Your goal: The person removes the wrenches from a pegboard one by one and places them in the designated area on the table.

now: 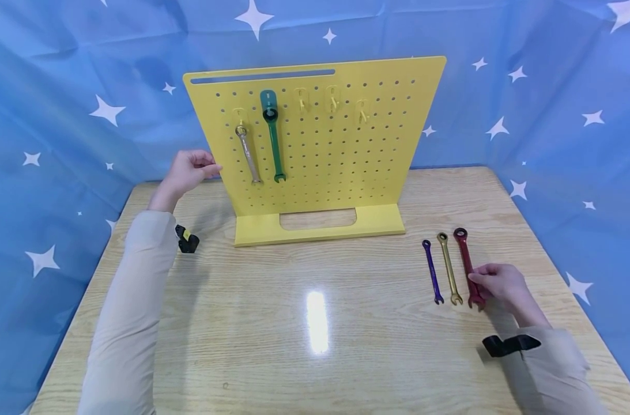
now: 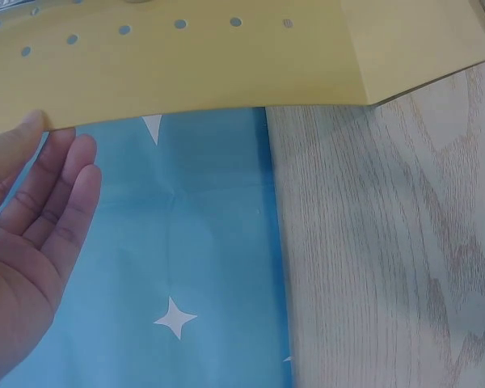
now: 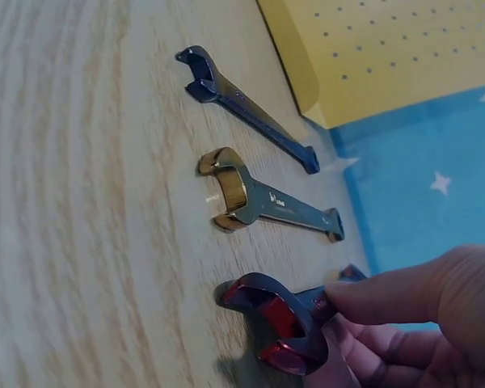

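Note:
My right hand pinches the red wrench by its handle near the open end, thumb on one side and fingers on the other. Left of it on the table lie a gold wrench and a smaller purple wrench, parallel, ring ends away from me. At the yellow pegboard, my left hand pinches the left edge, with the thumb at the front and fingertips partly behind. A silver wrench and a green wrench hang on the board by their ring ends.
Three bare yellow hooks stick out of the board to the right of the green wrench. The board stands on a flat base at the back of the wooden table. Behind hangs a blue curtain with white stars.

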`<state>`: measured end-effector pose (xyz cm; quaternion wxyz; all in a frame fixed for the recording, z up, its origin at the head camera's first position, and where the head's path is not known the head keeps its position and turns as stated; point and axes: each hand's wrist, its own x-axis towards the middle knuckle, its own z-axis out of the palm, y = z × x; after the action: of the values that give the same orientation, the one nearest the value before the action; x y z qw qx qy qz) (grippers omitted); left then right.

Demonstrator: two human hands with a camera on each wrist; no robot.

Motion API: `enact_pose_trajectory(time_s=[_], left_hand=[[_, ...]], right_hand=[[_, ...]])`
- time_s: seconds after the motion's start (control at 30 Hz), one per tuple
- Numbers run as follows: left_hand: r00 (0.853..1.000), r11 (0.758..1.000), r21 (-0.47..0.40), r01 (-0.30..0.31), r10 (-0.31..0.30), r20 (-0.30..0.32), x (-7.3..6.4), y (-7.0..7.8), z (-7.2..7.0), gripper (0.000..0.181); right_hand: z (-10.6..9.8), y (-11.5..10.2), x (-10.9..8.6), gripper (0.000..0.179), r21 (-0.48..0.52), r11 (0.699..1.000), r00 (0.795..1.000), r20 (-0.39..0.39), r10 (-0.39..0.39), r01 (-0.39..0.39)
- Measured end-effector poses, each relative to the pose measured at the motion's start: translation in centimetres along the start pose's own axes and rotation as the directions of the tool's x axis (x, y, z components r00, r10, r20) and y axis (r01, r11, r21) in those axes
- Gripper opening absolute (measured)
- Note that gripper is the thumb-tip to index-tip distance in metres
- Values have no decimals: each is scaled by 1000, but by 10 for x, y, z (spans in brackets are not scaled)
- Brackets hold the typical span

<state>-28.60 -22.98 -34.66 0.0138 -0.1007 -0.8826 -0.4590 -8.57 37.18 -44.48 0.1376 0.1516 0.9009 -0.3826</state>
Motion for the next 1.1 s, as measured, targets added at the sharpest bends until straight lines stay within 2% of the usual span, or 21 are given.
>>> enact_pose_trajectory(time_s=[0.23, 0.5, 0.63, 0.87, 0.97, 1.1], left_hand=[[1000, 1000, -1, -3, 3, -5, 0, 0, 1, 16], [1000, 1000, 0, -10, 10, -9, 0, -1, 1, 17], [1000, 1000, 0, -6, 6, -10, 0, -1, 0, 16], [1000, 1000, -1, 9, -9, -11, 0, 0, 0, 15], [1000, 1000, 4, 9, -9, -9, 0, 0, 0, 15], [1000, 1000, -1, 5, -5, -10, 0, 0, 0, 15]], right_hand=[[1, -2, 0, 29, -60, 998, 1000, -30, 0, -2], [5, -3, 1, 25, -75, 997, 995, -96, -5, -3], [6, -3, 0, 23, -84, 996, 995, -104, -7, -2], [6, -2, -2, 30, -14, 1000, 995, -104, -3, 2], [5, -4, -1, 35, -1, 1000, 989, -150, 9, -9], [5, -15, 2, 42, 32, 999, 981, -193, -14, 21]])
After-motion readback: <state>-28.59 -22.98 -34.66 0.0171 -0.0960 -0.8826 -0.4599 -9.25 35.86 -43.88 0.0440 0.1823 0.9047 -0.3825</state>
